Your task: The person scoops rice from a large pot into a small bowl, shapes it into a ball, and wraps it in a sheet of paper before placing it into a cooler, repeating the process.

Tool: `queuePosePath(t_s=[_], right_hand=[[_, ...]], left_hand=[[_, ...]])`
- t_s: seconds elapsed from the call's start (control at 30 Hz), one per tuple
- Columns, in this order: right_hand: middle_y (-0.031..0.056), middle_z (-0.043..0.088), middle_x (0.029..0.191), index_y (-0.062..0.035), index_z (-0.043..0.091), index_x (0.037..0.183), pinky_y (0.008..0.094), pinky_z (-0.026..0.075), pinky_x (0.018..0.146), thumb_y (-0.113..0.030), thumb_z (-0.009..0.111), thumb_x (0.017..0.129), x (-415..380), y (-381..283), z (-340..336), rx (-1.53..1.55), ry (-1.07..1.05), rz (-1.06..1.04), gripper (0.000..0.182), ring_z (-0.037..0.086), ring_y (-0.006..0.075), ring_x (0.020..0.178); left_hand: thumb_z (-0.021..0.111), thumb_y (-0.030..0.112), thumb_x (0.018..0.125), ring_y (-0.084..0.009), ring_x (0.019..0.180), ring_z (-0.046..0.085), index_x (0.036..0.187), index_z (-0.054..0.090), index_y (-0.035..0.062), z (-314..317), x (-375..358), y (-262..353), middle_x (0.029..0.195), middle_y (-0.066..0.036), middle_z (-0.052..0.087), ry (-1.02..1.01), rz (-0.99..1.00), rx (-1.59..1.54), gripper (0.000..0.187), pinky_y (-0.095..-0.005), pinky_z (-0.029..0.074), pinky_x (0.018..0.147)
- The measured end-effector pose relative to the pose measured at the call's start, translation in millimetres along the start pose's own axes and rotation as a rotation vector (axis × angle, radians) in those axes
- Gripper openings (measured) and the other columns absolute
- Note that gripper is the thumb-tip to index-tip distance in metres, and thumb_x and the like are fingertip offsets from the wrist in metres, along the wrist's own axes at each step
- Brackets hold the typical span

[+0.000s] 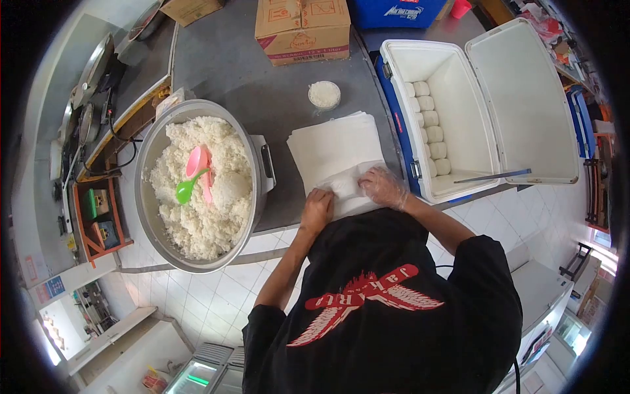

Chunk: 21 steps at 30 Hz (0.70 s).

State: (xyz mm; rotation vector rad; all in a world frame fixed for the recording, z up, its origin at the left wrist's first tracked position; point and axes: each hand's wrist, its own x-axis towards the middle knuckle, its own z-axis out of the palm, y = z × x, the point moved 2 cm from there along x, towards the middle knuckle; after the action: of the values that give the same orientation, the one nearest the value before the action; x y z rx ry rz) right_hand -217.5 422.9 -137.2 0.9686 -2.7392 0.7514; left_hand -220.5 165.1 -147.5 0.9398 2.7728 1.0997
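Observation:
At the table's front edge, both hands work on a sheet of white wrapping paper (348, 209) folded around a white lump, probably rice. My left hand (318, 209) is bare, its fingers closed on the paper's left side. In a clear plastic glove, my right hand (382, 186) has its fingers bent over the paper's right side. Under and beyond them lies a stack of white paper sheets (335, 143). To the left stands a large metal pot (149, 217) of cooked rice (197, 230), with a pink scoop (197, 161) and a green spoon (186, 190) on the rice.
An open blue-and-white cooler (462, 92) on the right contains several white wrapped bundles (430, 118). A small bowl of rice (324, 95) sits beyond the paper stack. Farther back are a cardboard box (302, 33) and a blue cooler (394, 14).

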Motion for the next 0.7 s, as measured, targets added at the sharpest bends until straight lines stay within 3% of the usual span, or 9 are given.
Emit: queuePosePath(t_s=[0.1, 0.3, 0.4, 0.5, 0.57, 0.7], right_hand=[[0.0065, 0.065, 0.104, -0.0094, 0.068, 0.1, 0.0456, 0.047, 0.094, -0.024, 0.068, 0.086, 8, -15, -26, 0.036, -0.066, -0.017, 0.02, 0.059, 0.0306, 0.102], [0.0128, 0.063, 0.097, -0.005, 0.065, 0.098, 0.0468, 0.051, 0.089, -0.024, 0.059, 0.094, -6, 0, 27, -0.087, -0.125, 0.182, 0.02, 0.062, 0.0338, 0.096], [0.0144, 0.065, 0.095, -0.0042, 0.064, 0.099, 0.0478, 0.052, 0.085, -0.024, 0.058, 0.095, 3, -4, 12, -0.103, -0.116, 0.11, 0.021, 0.064, 0.035, 0.093], [0.0147, 0.066, 0.092, -0.0041, 0.063, 0.1, 0.0486, 0.053, 0.083, -0.02, 0.057, 0.095, 5, 1, 21, 0.021, -0.044, 0.33, 0.018, 0.067, 0.0344, 0.091], [0.0145, 0.067, 0.092, -0.0048, 0.063, 0.1, 0.0488, 0.053, 0.082, -0.018, 0.055, 0.094, 17, -6, 13, 0.004, -0.171, 0.445, 0.016, 0.068, 0.0341, 0.091], [0.0148, 0.067, 0.092, -0.0053, 0.064, 0.097, 0.0489, 0.052, 0.081, -0.015, 0.055, 0.091, 11, 11, 39, -0.101, -0.122, 0.28, 0.015, 0.068, 0.0344, 0.091]], left_hand=[[0.069, 0.005, 0.082, -0.0356, 0.096, 0.062, 0.099, 0.07, -0.0009, -20, 9, 25, 0.096, -0.015, 0.065, 0.003, 0.012, 0.013, 0.018, -0.0451, 0.052, 0.088], [0.069, 0.006, 0.083, -0.0364, 0.097, 0.063, 0.1, 0.07, 0.0017, 13, -5, -2, 0.097, -0.015, 0.065, 0.014, -0.067, 0.066, 0.018, -0.0461, 0.052, 0.087], [0.073, 0.003, 0.08, -0.0383, 0.088, 0.064, 0.094, 0.07, 0.0015, 12, 5, -2, 0.092, -0.015, 0.063, 0.058, -0.213, -0.041, 0.014, -0.049, 0.053, 0.077], [0.074, 0.0, 0.078, -0.0397, 0.091, 0.066, 0.093, 0.07, 0.001, -13, 31, 20, 0.097, -0.016, 0.064, 0.132, -0.49, -0.077, 0.016, -0.0493, 0.054, 0.078], [0.075, -0.001, 0.076, -0.04, 0.091, 0.066, 0.092, 0.07, 0.001, -15, 35, 20, 0.102, -0.017, 0.065, 0.093, -0.475, -0.053, 0.017, -0.0493, 0.054, 0.079], [0.074, -0.002, 0.076, -0.0404, 0.09, 0.065, 0.09, 0.069, 0.0015, -8, 41, 6, 0.101, -0.017, 0.067, -0.026, -0.372, -0.032, 0.016, -0.0494, 0.053, 0.077]])
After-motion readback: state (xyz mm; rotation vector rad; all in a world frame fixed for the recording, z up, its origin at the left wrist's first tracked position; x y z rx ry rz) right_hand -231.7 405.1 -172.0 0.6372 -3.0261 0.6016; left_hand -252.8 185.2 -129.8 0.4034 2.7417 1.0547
